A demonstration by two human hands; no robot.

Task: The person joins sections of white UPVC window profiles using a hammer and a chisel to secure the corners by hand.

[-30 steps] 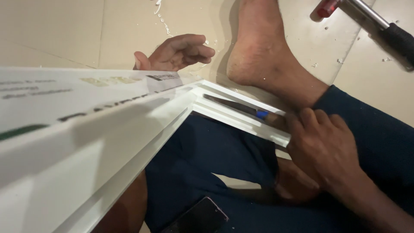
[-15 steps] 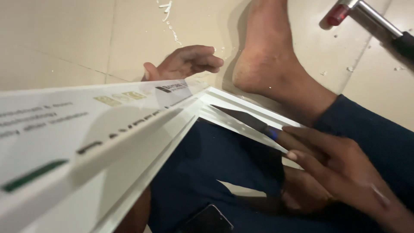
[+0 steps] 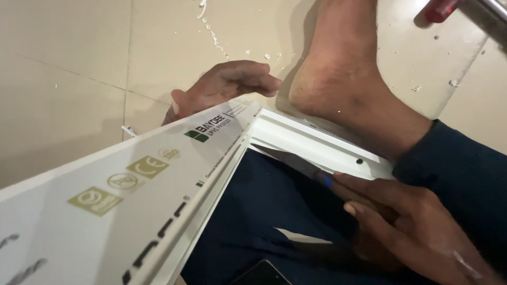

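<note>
1. The right hand (image 3: 417, 227) sits at the lower right of the view, palm down, fingers stretched toward the left. It grips a knife (image 3: 296, 162) with a dark blade and a blue spot at the handle; the fingers cover most of the handle.
2. The knife blade lies along the inner edge of a white plastic frame (image 3: 311, 142), pointing toward the frame's mitred corner.
3. The left hand (image 3: 224, 84) is past the corner, at the upper centre. Its fingers curl loosely toward the right, above the tiled floor (image 3: 68, 63). Its heel is hidden by the frame, so whether it grips the frame cannot be told.
4. One arm of the frame runs toward the lower left, close to the camera, with printed marks on it.
5. A bare foot (image 3: 343, 74) rests on the floor just behind the frame's other arm.
6. The frame lies across legs in dark blue trousers (image 3: 264, 206).
</note>
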